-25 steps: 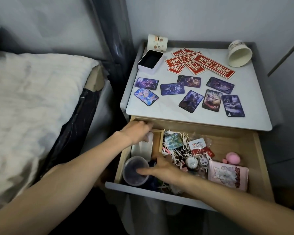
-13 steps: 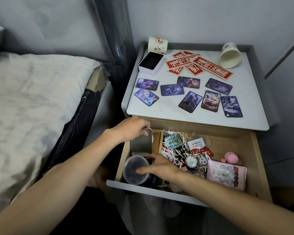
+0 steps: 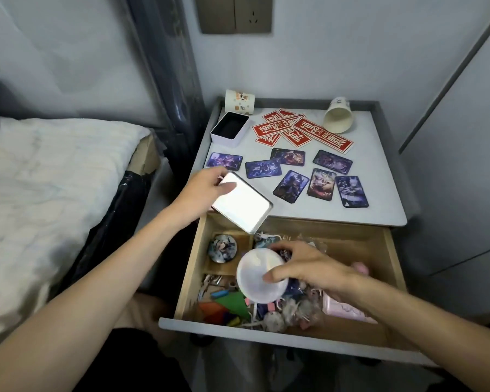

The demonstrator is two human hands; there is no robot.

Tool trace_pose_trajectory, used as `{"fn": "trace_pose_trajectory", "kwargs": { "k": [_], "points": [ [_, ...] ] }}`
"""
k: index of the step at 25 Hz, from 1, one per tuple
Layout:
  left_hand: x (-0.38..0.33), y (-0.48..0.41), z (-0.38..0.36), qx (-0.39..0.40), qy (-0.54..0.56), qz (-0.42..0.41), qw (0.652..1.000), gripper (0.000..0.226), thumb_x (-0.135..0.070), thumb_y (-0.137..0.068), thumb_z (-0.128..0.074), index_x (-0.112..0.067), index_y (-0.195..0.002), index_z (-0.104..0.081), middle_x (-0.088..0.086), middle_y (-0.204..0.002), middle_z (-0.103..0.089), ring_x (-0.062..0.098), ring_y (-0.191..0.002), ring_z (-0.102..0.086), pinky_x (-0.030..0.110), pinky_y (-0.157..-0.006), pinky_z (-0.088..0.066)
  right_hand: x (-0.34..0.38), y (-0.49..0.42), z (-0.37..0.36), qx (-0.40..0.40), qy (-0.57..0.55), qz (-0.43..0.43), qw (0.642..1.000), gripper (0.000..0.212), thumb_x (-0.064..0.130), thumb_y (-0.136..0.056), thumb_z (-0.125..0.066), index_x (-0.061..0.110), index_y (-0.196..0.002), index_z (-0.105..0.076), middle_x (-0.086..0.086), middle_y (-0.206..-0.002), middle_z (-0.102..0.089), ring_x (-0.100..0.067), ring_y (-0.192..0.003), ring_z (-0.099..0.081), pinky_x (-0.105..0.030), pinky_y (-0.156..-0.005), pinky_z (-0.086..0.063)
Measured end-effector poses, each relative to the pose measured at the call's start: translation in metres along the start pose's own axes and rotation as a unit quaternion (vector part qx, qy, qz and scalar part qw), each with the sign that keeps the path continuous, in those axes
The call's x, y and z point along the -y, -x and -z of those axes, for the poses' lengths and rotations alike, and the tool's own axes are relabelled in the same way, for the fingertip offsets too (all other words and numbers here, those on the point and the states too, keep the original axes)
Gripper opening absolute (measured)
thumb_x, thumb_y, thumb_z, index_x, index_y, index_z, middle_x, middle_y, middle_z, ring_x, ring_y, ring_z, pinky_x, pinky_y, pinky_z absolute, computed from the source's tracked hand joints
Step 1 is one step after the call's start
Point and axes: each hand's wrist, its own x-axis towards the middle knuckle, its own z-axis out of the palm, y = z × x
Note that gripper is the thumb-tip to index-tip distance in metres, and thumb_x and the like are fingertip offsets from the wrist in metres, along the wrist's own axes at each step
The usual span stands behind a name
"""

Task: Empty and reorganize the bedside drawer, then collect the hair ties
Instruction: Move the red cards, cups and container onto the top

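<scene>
The wooden bedside drawer (image 3: 359, 244) stands pulled open below the grey nightstand top (image 3: 379, 193). My left hand (image 3: 207, 188) grips a shiny rectangular tin lid (image 3: 242, 206) by its far corner, held over the drawer's back left edge. My right hand (image 3: 309, 267) holds a round translucent cup (image 3: 259, 278) lifted above the drawer's middle. Below lie a round picture badge (image 3: 222, 248) in a small compartment, coloured bits (image 3: 227, 306) at the front left, a tangle of charms and ties (image 3: 292, 309), and a pink wallet (image 3: 345, 308).
On the nightstand lie several picture cards (image 3: 292, 182), red paper strips (image 3: 303, 131), an open tin box (image 3: 230, 127), an upright paper cup (image 3: 239, 101) and a tipped paper cup (image 3: 338, 118). A bed (image 3: 48, 176) is at the left, a wall socket (image 3: 235, 14) above.
My left hand lifted the tin lid out of the drawer's back left compartment, uncovering the round badge. My right hand raised the round cup from the front left of the drawer.
</scene>
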Motion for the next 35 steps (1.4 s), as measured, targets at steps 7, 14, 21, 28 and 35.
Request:
{"fn": "trace_pose_trajectory", "kwargs": {
  "k": [7,14,21,28,35],
  "points": [
    [-0.058,-0.048,-0.03,-0.062,0.348,0.15,0.923,0.022,0.005,-0.097,-0.045,0.002,-0.117,-0.054,0.016,-0.103,-0.064,0.026,-0.082,-0.066,0.031,-0.057,-0.061,0.016,0.035,0.124,-0.152,-0.134,0.064,0.977,0.036,0.024,-0.08,-0.074,0.013,-0.114,-0.07,-0.011,-0.11,-0.072,-0.031,-0.111,-0.064,-0.042,-0.094,-0.049],
    [-0.092,-0.145,-0.081,-0.05,0.419,0.197,0.885,0.017,0.013,-0.094,-0.043,0.003,-0.096,-0.056,0.023,-0.116,-0.061,0.031,-0.092,-0.065,0.033,-0.07,-0.062,0.012,0.004,0.201,-0.374,-0.327,0.034,0.867,0.017,0.028,-0.082,-0.074,0.021,-0.096,-0.067,-0.004,-0.116,-0.065,-0.018,-0.106,-0.059,-0.029,-0.072,-0.049],
    [-0.109,-0.253,-0.138,-0.055,0.26,0.183,0.947,0.034,0.013,-0.092,-0.045,0.01,-0.126,-0.048,0.025,-0.123,-0.053,0.035,-0.105,-0.06,0.022,-0.05,-0.057,0.008,-0.027,0.223,-0.386,-0.355,0.035,0.851,0.034,0.033,-0.083,-0.074,0.019,-0.113,-0.067,-0.003,-0.114,-0.065,-0.022,-0.109,-0.059,-0.046,-0.102,-0.047],
    [-0.115,-0.295,-0.177,0.042,0.254,0.155,0.954,0.033,0.004,-0.095,-0.051,0.007,-0.128,-0.048,0.024,-0.131,-0.051,0.033,-0.112,-0.057,0.034,-0.078,-0.061,0.005,-0.038,0.235,-0.4,-0.354,0.036,0.845,0.036,0.037,-0.081,-0.076,0.019,-0.111,-0.066,-0.004,-0.109,-0.069,-0.024,-0.105,-0.064,-0.047,-0.099,-0.05],
    [-0.133,-0.265,-0.176,-0.01,-0.119,0.005,0.993,0.041,-0.012,-0.093,-0.056,-0.008,-0.133,-0.053,0.01,-0.123,-0.061,0.027,-0.109,-0.059,0.029,-0.08,-0.044,0.012,-0.042,0.233,-0.428,-0.313,0.051,0.846,0.031,0.032,-0.087,-0.071,0.015,-0.112,-0.065,0.001,-0.096,-0.066,-0.013,-0.091,-0.06,-0.028,-0.079,-0.05]
  ]
}}
